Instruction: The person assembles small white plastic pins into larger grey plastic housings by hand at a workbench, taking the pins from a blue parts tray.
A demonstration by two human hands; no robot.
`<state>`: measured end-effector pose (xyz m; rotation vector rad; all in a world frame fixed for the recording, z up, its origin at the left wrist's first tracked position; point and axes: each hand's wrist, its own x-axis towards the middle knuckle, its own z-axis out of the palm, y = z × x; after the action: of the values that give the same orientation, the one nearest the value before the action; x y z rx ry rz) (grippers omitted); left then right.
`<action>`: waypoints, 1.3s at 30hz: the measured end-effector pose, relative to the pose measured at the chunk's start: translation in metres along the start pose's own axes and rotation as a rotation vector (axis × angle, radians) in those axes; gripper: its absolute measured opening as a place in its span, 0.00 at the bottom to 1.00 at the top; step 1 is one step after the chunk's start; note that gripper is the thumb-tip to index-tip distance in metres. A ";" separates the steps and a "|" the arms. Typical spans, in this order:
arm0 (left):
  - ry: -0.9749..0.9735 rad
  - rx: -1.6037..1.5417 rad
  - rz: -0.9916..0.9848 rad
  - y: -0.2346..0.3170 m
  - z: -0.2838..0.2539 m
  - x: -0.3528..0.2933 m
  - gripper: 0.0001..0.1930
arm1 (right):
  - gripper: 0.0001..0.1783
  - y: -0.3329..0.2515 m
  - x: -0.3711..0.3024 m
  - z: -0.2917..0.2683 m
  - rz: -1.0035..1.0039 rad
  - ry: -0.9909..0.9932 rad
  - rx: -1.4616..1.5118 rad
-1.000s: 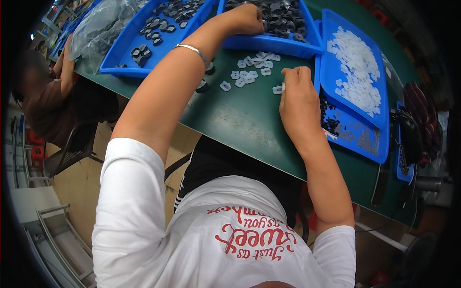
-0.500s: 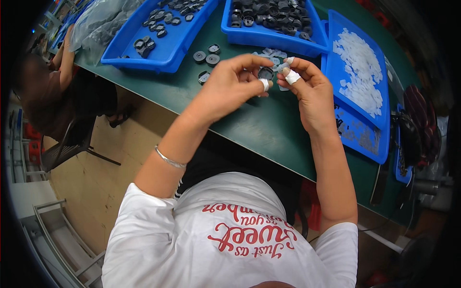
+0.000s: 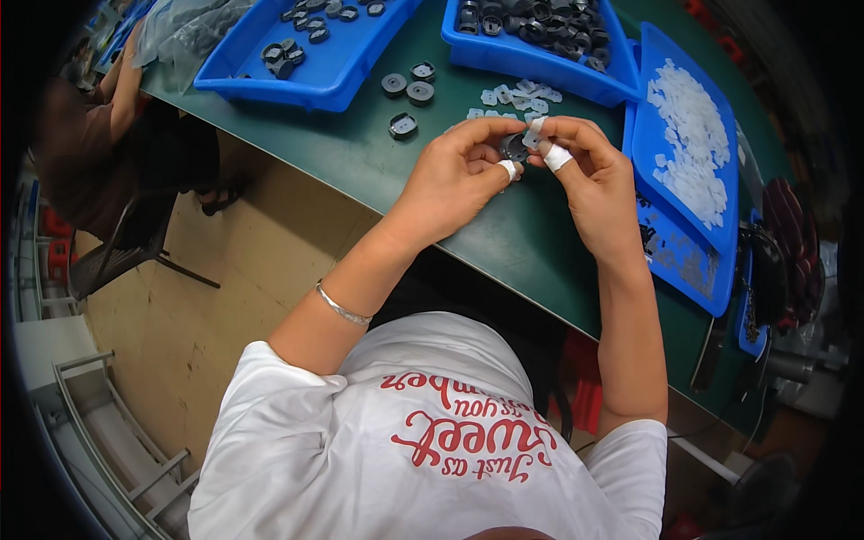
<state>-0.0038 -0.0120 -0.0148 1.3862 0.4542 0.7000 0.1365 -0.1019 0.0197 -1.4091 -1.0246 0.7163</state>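
Observation:
My left hand (image 3: pixel 457 178) pinches a small dark grey round cap (image 3: pixel 514 148) between thumb and fingers, over the green table. White tape wraps its thumb. In my right hand (image 3: pixel 592 173), the taped thumb and forefinger grip a small whitish plastic piece (image 3: pixel 532 139) against the cap's right side. Whether it sits inside the cap I cannot tell. Just beyond my hands lie loose white pieces (image 3: pixel 519 94) on the table. To their left are several dark round caps (image 3: pixel 419 93), some showing a hollow side.
Blue trays stand along the far side: a left tray (image 3: pixel 310 94) and a middle tray (image 3: pixel 540 77) hold dark caps. At right, a tray (image 3: pixel 641 144) of white pieces rests on another blue tray (image 3: pixel 717 292) holding small parts. A person (image 3: pixel 85 148) sits at the far left.
The whitish piece in my right hand has come up against the cap. Both hands sit slightly right and lower in view, and the trays have shifted right as the view moved.

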 end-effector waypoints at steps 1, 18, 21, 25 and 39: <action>0.002 -0.020 0.012 -0.001 0.000 0.000 0.19 | 0.10 0.000 0.000 0.000 -0.048 -0.010 -0.043; -0.007 -0.053 -0.021 0.003 0.002 -0.001 0.18 | 0.13 -0.003 -0.004 0.003 -0.050 0.054 -0.251; -0.035 0.063 0.012 0.001 -0.001 -0.002 0.18 | 0.14 -0.003 -0.003 0.000 -0.019 0.026 -0.213; -0.074 0.180 0.044 0.001 -0.003 0.000 0.18 | 0.17 -0.001 -0.001 -0.002 0.139 0.038 -0.226; -0.048 -0.284 -0.240 0.017 -0.011 0.008 0.12 | 0.11 -0.007 0.001 -0.002 0.249 -0.122 0.108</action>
<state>-0.0086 0.0017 0.0013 1.0587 0.4556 0.5112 0.1377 -0.1030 0.0269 -1.4268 -0.8977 1.0357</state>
